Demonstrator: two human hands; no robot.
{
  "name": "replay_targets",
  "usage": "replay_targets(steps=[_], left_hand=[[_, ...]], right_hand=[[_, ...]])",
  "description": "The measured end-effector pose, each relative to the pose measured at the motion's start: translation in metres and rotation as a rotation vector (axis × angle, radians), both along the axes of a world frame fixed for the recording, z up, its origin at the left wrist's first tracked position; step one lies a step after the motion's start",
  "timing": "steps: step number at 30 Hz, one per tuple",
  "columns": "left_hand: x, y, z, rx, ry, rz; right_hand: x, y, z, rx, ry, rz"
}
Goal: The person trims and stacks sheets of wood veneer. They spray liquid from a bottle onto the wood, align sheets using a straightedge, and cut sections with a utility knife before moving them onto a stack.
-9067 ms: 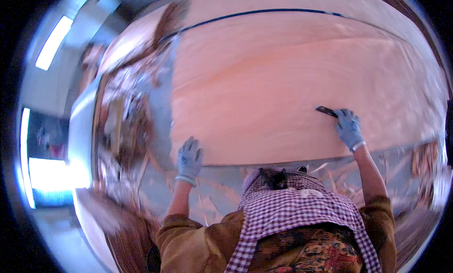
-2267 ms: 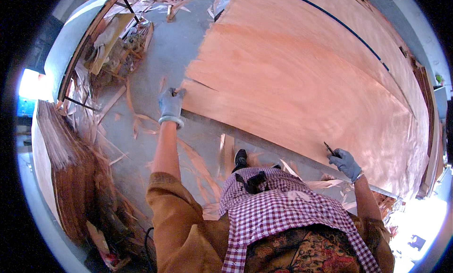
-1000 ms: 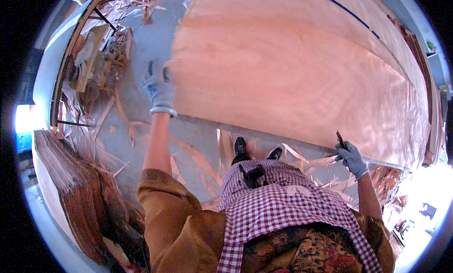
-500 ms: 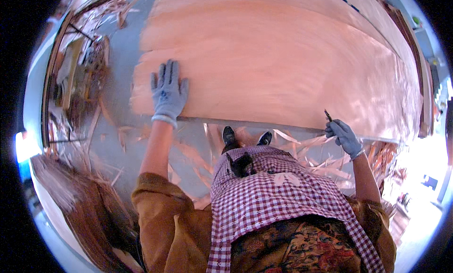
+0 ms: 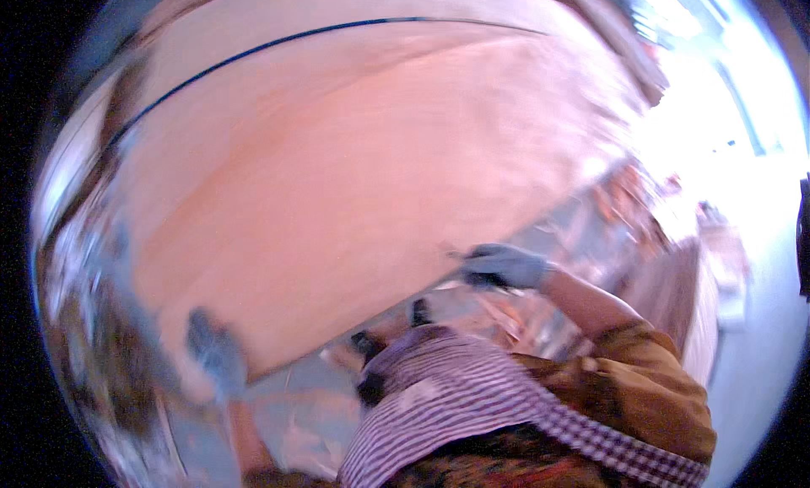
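Observation:
A wide pinkish wood veneer sheet (image 5: 337, 176) lies in front of me, its surface smooth and pale. At its near left corner rests my left hand (image 5: 218, 353) in a grey-blue glove; it is blurred but looks flat, with nothing in it. My right hand (image 5: 506, 266), gloved the same way, is at the near edge of the sheet, closed round a small dark knife-like tool (image 5: 456, 254). The tool's tip points left over the sheet; motion blur hides its exact kind.
A dark blue line or cord (image 5: 278, 41) runs across the far part of the sheet. Veneer scraps (image 5: 506, 315) litter the floor by my shoes (image 5: 420, 311). Stacked brown sheets (image 5: 683, 290) stand at the right, near a bright opening.
My view has swung to the right, so the sheet appears tilted. My right hand has come inward to the left along the near edge with the tool. My left hand stays by the left end.

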State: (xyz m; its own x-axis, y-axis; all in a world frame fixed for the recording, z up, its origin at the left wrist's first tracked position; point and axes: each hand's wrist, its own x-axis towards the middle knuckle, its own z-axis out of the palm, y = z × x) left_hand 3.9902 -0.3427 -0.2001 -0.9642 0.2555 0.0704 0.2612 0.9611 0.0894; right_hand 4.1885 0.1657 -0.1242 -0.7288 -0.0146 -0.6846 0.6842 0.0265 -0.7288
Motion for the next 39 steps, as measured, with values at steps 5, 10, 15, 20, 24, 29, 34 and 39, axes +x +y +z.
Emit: replay_targets(steps=[5, 10, 15, 20, 24, 29, 34, 39], left_hand=[[-0.006, 0.054, -0.008, 0.062, 0.27, -0.004], [0.004, 0.067, -0.013, 0.138, 0.258, 0.127], [0.009, 0.078, -0.017, 0.177, 0.25, 0.178], [0.005, 0.077, -0.013, 0.259, 0.251, 0.189], [0.006, 0.072, -0.008, 0.265, 0.225, 0.206], [0.008, 0.07, -0.012, 0.314, 0.199, 0.214], [0.007, 0.074, -0.009, 0.236, 0.171, 0.215], [0.004, 0.073, -0.013, 0.197, 0.161, 0.208]], right_hand=[[-0.025, -0.003, 0.023, -0.2, -0.028, 0.05], [-0.114, -0.081, 0.018, -0.055, 0.108, 0.343], [-0.201, -0.177, 0.01, 0.155, 0.124, 0.725], [-0.266, -0.26, -0.026, 0.602, 0.553, 0.981], [-0.288, -0.304, -0.038, 0.781, 0.844, 1.022], [-0.3, -0.321, -0.035, 0.799, 0.688, 1.099], [-0.3, -0.333, -0.037, 1.041, 0.784, 1.178], [-0.309, -0.324, -0.036, 1.101, 0.781, 1.316]])
